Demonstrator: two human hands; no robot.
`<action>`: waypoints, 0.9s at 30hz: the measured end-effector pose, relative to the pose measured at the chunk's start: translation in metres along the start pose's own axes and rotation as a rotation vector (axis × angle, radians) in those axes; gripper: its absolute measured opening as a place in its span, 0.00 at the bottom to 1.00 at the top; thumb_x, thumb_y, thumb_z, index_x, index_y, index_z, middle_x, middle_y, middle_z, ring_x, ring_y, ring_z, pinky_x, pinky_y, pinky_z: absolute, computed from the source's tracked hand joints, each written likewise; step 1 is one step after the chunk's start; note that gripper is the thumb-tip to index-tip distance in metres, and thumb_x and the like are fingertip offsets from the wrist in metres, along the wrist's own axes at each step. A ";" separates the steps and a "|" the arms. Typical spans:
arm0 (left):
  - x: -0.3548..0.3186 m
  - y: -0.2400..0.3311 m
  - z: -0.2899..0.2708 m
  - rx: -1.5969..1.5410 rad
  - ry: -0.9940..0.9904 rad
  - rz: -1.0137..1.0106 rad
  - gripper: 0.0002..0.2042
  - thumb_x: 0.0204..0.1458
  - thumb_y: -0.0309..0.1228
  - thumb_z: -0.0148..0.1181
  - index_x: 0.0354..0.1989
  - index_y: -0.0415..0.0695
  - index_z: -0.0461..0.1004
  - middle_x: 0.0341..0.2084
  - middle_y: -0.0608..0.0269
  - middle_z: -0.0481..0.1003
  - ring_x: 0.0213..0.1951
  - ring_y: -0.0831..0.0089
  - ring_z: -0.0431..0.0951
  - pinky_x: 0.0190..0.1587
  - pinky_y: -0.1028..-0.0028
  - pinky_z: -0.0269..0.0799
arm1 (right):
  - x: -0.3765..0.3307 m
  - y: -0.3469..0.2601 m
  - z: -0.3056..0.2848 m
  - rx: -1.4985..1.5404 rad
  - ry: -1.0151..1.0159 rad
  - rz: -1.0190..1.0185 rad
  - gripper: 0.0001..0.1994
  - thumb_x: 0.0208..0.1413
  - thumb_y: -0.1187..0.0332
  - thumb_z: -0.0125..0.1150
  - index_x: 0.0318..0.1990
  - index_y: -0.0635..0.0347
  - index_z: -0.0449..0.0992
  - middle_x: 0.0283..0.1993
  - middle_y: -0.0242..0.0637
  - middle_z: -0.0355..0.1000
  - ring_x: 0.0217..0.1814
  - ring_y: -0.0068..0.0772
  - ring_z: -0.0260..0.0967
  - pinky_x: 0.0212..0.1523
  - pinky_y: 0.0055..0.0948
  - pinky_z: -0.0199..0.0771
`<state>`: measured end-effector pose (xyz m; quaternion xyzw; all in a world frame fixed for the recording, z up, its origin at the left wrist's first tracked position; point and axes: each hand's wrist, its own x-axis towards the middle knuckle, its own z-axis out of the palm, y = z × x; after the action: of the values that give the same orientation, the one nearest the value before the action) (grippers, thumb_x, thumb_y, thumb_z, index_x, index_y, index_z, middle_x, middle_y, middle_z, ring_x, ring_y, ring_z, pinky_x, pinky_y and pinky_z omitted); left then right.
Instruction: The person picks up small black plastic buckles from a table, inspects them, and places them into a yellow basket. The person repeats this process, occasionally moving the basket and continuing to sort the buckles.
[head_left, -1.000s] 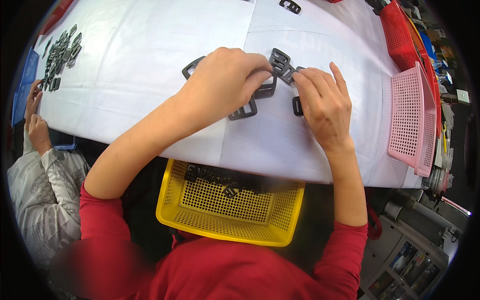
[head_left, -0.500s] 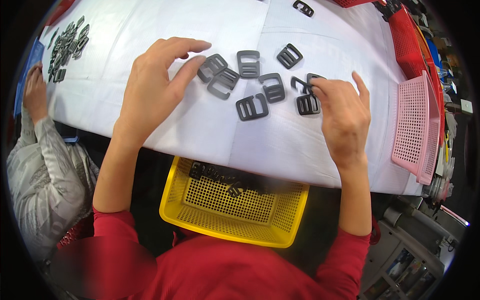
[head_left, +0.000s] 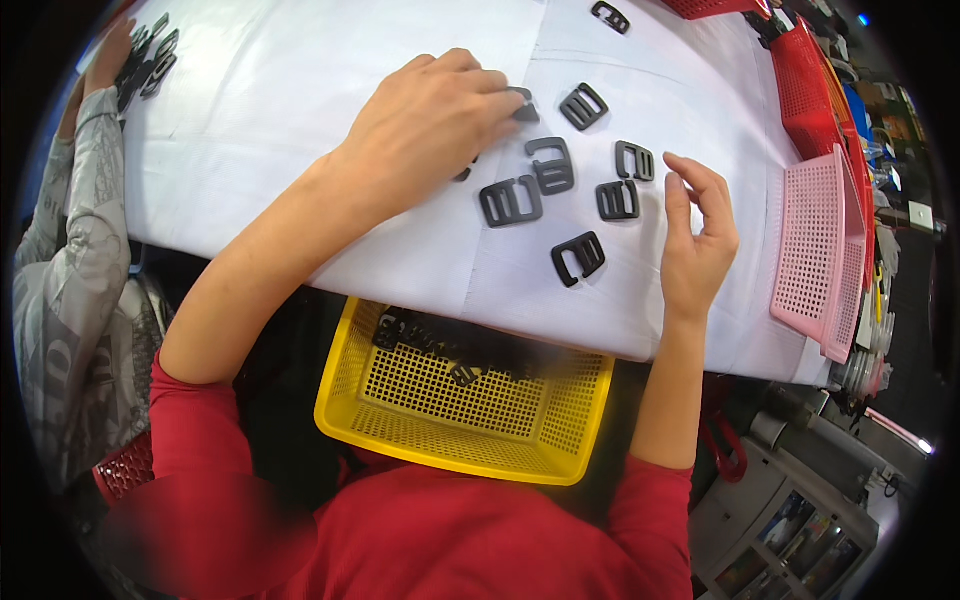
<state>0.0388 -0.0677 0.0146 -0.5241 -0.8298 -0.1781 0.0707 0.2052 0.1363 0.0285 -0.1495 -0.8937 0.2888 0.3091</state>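
Several black plastic strap buckles lie flat on the white-covered table. My left hand (head_left: 430,125) reaches across from the left, its bent fingers closed on a buckle (head_left: 526,106) that shows only in part past the fingertips. A dark edge of another buckle (head_left: 463,173) peeks out below that palm. My right hand (head_left: 700,235) is beside the group on the right, thumb and index finger curved and apart, holding nothing. Nearest to it are an upper buckle (head_left: 635,161), a lower buckle (head_left: 618,201) and a nearer buckle (head_left: 579,260).
A yellow perforated basket (head_left: 465,462) with black buckles sits below the table's front edge. Pink (head_left: 805,240) and red baskets (head_left: 803,95) line the right side. At left, another person's sleeved arm (head_left: 95,190) reaches toward a buckle pile (head_left: 150,65).
My left hand has moved right over the buckles, shifting one. My right hand has let go of its buckles and drawn back; one lies nearer the front edge. The other person's arm reaches farther away.
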 end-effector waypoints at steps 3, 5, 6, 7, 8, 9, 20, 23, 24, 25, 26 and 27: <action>0.013 0.005 -0.015 -0.361 -0.130 -0.287 0.13 0.56 0.34 0.61 0.47 0.44 0.79 0.37 0.62 0.80 0.43 0.70 0.78 0.44 0.73 0.73 | -0.004 0.015 0.005 0.001 0.014 0.047 0.07 0.57 0.77 0.58 0.41 0.63 0.80 0.42 0.39 0.76 0.45 0.33 0.74 0.50 0.30 0.71; 0.014 0.005 -0.015 -0.517 -0.124 -0.423 0.12 0.56 0.34 0.60 0.46 0.44 0.80 0.34 0.61 0.80 0.40 0.72 0.79 0.41 0.74 0.74 | -0.007 0.013 0.006 -0.033 -0.012 0.037 0.10 0.56 0.75 0.60 0.45 0.62 0.79 0.46 0.41 0.76 0.50 0.38 0.72 0.54 0.34 0.70; 0.013 0.003 -0.012 -0.496 -0.075 -0.433 0.11 0.57 0.34 0.60 0.45 0.43 0.80 0.34 0.60 0.80 0.39 0.73 0.78 0.39 0.74 0.73 | -0.007 0.012 0.007 -0.067 -0.011 -0.021 0.11 0.56 0.75 0.60 0.47 0.61 0.79 0.48 0.42 0.75 0.52 0.40 0.71 0.56 0.35 0.69; 0.012 -0.002 -0.007 -0.476 -0.026 -0.443 0.11 0.57 0.34 0.60 0.44 0.43 0.81 0.34 0.60 0.80 0.38 0.74 0.78 0.38 0.74 0.73 | -0.007 0.012 0.008 -0.101 -0.009 -0.080 0.13 0.55 0.75 0.61 0.48 0.61 0.78 0.49 0.42 0.75 0.54 0.42 0.70 0.58 0.36 0.68; 0.007 -0.015 0.000 -0.311 0.108 -0.273 0.10 0.57 0.33 0.59 0.45 0.45 0.81 0.35 0.62 0.80 0.37 0.76 0.77 0.35 0.75 0.72 | -0.007 0.012 0.011 -0.102 -0.039 -0.083 0.14 0.54 0.75 0.61 0.50 0.60 0.78 0.51 0.43 0.74 0.57 0.45 0.69 0.59 0.38 0.67; 0.006 -0.022 0.003 -0.322 0.190 -0.258 0.10 0.58 0.33 0.59 0.45 0.46 0.81 0.35 0.63 0.80 0.36 0.76 0.76 0.35 0.75 0.71 | -0.008 0.013 0.013 -0.108 -0.065 -0.083 0.16 0.53 0.75 0.61 0.51 0.60 0.77 0.53 0.43 0.74 0.60 0.47 0.67 0.61 0.40 0.65; -0.008 -0.035 0.006 -0.688 0.174 -0.365 0.13 0.62 0.34 0.55 0.52 0.45 0.77 0.48 0.58 0.77 0.51 0.70 0.75 0.56 0.74 0.68 | -0.017 0.010 0.006 0.219 -0.283 -0.072 0.14 0.52 0.78 0.61 0.48 0.63 0.78 0.49 0.44 0.77 0.54 0.42 0.74 0.62 0.41 0.66; -0.004 -0.028 0.017 -0.158 0.012 -0.065 0.21 0.62 0.41 0.51 0.63 0.49 0.67 0.65 0.55 0.63 0.70 0.60 0.55 0.71 0.53 0.45 | -0.013 0.010 0.005 0.224 -0.145 0.061 0.12 0.55 0.77 0.60 0.47 0.64 0.78 0.47 0.45 0.77 0.50 0.41 0.75 0.56 0.35 0.70; 0.003 -0.027 0.017 -0.137 -0.053 -0.046 0.23 0.62 0.42 0.50 0.64 0.49 0.65 0.67 0.56 0.61 0.71 0.60 0.52 0.71 0.50 0.42 | -0.007 0.008 0.007 0.173 -0.126 0.023 0.12 0.56 0.75 0.59 0.47 0.65 0.78 0.46 0.47 0.76 0.49 0.44 0.75 0.53 0.35 0.71; 0.009 -0.025 0.017 -0.112 -0.117 -0.034 0.25 0.62 0.44 0.50 0.66 0.49 0.63 0.68 0.57 0.59 0.72 0.60 0.50 0.71 0.47 0.38 | -0.009 0.010 0.010 0.112 -0.162 -0.004 0.13 0.56 0.74 0.59 0.49 0.65 0.77 0.48 0.49 0.76 0.51 0.47 0.74 0.55 0.36 0.71; 0.012 -0.028 0.021 -0.154 -0.138 0.002 0.25 0.62 0.45 0.49 0.66 0.49 0.62 0.68 0.57 0.59 0.72 0.60 0.50 0.71 0.47 0.39 | -0.012 0.014 0.019 0.098 -0.190 -0.058 0.17 0.57 0.73 0.58 0.54 0.64 0.75 0.52 0.51 0.74 0.55 0.50 0.71 0.58 0.37 0.69; 0.026 -0.028 0.028 -0.206 -0.152 0.067 0.26 0.62 0.45 0.49 0.67 0.49 0.62 0.68 0.56 0.59 0.72 0.59 0.50 0.71 0.47 0.39 | -0.010 0.011 0.015 0.082 -0.249 -0.033 0.22 0.57 0.71 0.58 0.60 0.62 0.69 0.59 0.52 0.70 0.63 0.52 0.66 0.65 0.42 0.61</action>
<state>0.0046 -0.0459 -0.0095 -0.5681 -0.7921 -0.2195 -0.0405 0.2040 0.1342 0.0070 -0.0851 -0.9149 0.3363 0.2065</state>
